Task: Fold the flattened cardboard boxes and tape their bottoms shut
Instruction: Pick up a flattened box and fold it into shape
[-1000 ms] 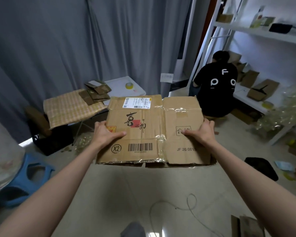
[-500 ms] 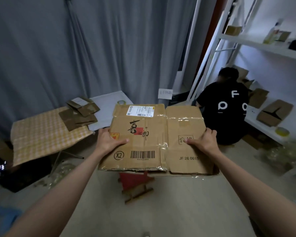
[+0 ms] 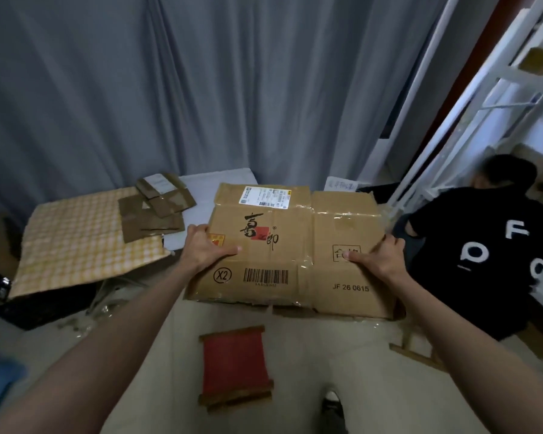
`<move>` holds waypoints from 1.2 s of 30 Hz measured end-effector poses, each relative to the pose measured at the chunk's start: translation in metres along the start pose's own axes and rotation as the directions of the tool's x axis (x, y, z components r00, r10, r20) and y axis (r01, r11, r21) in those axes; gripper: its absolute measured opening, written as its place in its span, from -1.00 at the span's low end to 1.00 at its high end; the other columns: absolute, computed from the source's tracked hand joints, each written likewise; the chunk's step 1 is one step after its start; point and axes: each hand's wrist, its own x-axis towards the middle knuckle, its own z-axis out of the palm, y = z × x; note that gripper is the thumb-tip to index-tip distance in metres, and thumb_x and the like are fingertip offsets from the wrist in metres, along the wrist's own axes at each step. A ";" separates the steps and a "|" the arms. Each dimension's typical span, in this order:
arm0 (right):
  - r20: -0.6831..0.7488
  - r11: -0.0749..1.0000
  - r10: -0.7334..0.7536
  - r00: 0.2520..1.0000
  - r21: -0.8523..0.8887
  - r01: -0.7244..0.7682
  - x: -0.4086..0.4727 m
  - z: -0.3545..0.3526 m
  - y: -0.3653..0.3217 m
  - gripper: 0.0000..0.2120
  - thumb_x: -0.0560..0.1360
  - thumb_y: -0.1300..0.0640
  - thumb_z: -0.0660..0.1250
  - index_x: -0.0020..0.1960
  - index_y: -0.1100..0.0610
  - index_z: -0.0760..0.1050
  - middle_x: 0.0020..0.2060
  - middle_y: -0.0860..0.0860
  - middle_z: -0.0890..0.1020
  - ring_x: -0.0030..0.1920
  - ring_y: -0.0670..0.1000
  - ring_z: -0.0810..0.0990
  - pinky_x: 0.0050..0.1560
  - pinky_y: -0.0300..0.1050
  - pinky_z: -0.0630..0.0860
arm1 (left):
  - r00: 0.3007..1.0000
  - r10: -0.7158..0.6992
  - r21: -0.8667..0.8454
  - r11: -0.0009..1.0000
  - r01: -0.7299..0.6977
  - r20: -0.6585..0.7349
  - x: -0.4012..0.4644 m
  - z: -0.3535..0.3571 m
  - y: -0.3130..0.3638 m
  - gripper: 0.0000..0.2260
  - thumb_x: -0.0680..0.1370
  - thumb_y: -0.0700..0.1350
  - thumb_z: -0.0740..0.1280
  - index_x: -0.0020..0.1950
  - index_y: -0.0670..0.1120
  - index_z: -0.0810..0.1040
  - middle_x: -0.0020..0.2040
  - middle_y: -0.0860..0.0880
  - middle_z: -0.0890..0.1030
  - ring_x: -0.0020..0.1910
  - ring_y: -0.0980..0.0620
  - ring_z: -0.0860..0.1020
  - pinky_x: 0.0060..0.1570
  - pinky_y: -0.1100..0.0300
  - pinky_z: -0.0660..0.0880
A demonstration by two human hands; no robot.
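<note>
Head view: left hand (image 3: 205, 245) and right hand (image 3: 380, 260) grip the flat box (image 3: 295, 245) by its sides, thumbs on top, above a red stool (image 3: 234, 363).

A single wide-angle view, taken from the person's head, looks forward and down along both forearms. The left hand (image 3: 205, 248) and right hand (image 3: 379, 259) sit close to the lens at mid-frame, holding the flattened cardboard box (image 3: 290, 250). Beyond them lie the floor (image 3: 298, 355) and the grey curtain (image 3: 201, 83) (straight lines bow toward the edges).
</note>
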 end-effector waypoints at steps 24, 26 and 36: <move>0.530 0.852 -0.412 0.741 -0.064 0.520 0.368 0.172 -0.192 0.19 -0.03 -0.55 0.45 0.41 0.09 0.29 0.28 0.06 0.40 0.17 0.06 0.41 0.09 -0.07 0.27 | 0.768 -0.505 -0.272 0.862 0.428 -0.393 0.183 0.017 0.000 -0.03 0.21 0.19 0.64 0.46 -0.18 0.32 0.20 -0.02 0.28 0.27 -0.09 0.40 0.30 -0.02 0.42; 0.508 0.853 -0.434 0.744 -0.032 0.520 0.381 0.183 -0.214 0.21 0.01 -0.46 0.53 0.47 0.09 0.21 0.33 0.08 0.37 0.29 0.13 0.41 0.25 0.06 0.40 | 0.756 -0.519 -0.294 0.853 0.431 -0.398 0.211 0.015 -0.009 -0.03 0.21 0.16 0.65 0.46 -0.19 0.32 0.21 -0.04 0.30 0.24 -0.07 0.40 0.29 -0.01 0.43; 0.542 0.902 -0.385 0.747 0.051 0.428 0.439 0.244 -0.273 0.12 0.13 -0.10 0.67 0.49 0.19 0.14 0.39 0.11 0.32 0.41 0.14 0.33 0.39 0.20 0.38 | 0.749 -0.538 -0.285 0.842 0.458 -0.386 0.319 -0.012 -0.034 0.00 0.17 0.17 0.67 0.46 -0.18 0.32 0.29 -0.09 0.32 0.30 -0.10 0.40 0.33 0.03 0.42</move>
